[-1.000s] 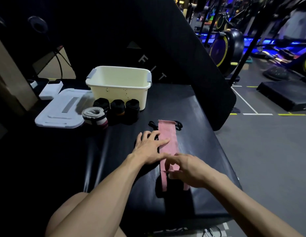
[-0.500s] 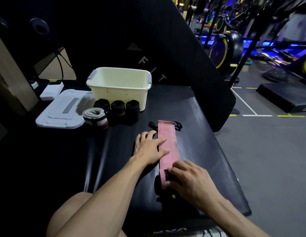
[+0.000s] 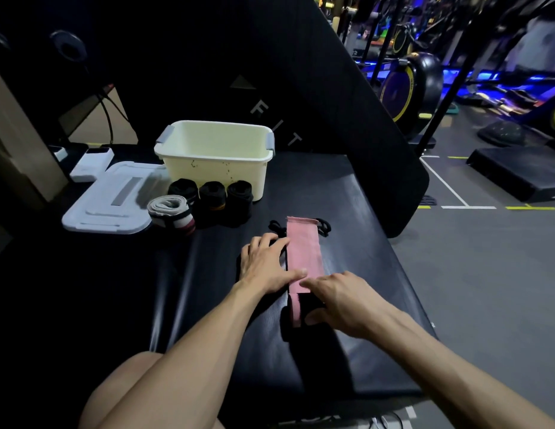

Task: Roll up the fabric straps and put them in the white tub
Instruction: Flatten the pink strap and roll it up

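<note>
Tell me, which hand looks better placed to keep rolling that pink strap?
The right hand, probably: it already grips the rolled near end of the pink strap. The left hand lies flat beside the strap, its thumb pressing the unrolled part.

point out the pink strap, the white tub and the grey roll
pink strap (image 3: pixel 303 249): head view, flat middle of the unrolled part
white tub (image 3: pixel 214 173): head view, front wall
grey roll (image 3: pixel 171 212): head view, its coiled end face
</note>
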Available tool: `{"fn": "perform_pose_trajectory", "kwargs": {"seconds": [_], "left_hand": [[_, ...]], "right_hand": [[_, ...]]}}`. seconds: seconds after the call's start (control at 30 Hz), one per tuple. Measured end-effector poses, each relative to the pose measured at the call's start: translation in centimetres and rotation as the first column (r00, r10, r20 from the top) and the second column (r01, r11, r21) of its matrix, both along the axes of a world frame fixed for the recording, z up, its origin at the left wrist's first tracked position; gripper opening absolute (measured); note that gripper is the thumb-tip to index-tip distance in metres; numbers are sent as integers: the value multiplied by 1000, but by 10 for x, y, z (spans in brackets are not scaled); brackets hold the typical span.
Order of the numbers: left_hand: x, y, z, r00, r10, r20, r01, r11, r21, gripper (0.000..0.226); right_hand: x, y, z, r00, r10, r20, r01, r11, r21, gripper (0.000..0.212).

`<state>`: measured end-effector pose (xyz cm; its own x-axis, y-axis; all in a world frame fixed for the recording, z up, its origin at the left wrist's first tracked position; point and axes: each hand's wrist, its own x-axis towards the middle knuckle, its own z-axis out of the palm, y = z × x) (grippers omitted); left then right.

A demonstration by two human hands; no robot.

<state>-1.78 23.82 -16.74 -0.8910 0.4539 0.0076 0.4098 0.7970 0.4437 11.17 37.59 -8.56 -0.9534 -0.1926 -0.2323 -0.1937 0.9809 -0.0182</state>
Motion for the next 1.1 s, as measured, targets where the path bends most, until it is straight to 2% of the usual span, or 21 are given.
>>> {"fn": "perform_pose_trajectory", "kwargs": {"seconds": [0.27, 0.37, 0.57, 0.6, 0.67, 0.77, 0.83, 0.97, 1.1], "left_hand": [[-3, 0, 1, 1000, 5, 21, -5, 1000, -15, 101], [-4, -1, 1, 1000, 3, 16, -3, 1000, 1, 91], [-8, -2, 8, 998, -58, 18, 58, 998, 17, 79], [-9, -3, 11, 996, -84, 15, 83, 996, 32, 74], [-10, -4, 14, 985, -169, 22, 167, 983, 81, 51], [-10, -7, 11, 962, -271, 16, 269, 960, 75, 25], [-8, -9, 6, 965, -263, -13, 263, 962, 75, 25], [-5, -10, 6, 963, -266, -47, 269, 960, 82, 28], [-3, -10, 7, 967, -251, -38, 254, 962, 104, 23]], "right_hand": [[-27, 3, 7, 967, -144, 209, 160, 985, -60, 43], [-36, 6, 7, 952, -146, 270, 180, 978, -105, 39], [-47, 11, 10, 956, -97, 278, 144, 977, -155, 36], [-47, 12, 10, 956, -98, 277, 146, 977, -158, 36], [-48, 14, 10, 958, -102, 268, 150, 975, -162, 35], [-48, 16, 9, 966, -114, 234, 163, 965, -204, 36], [-44, 15, 7, 982, -92, 166, 127, 969, -213, 33], [-25, 16, -8, 995, 14, -96, -21, 997, -71, 29], [-6, 17, -25, 951, 84, -297, -136, 978, -160, 20]]}}
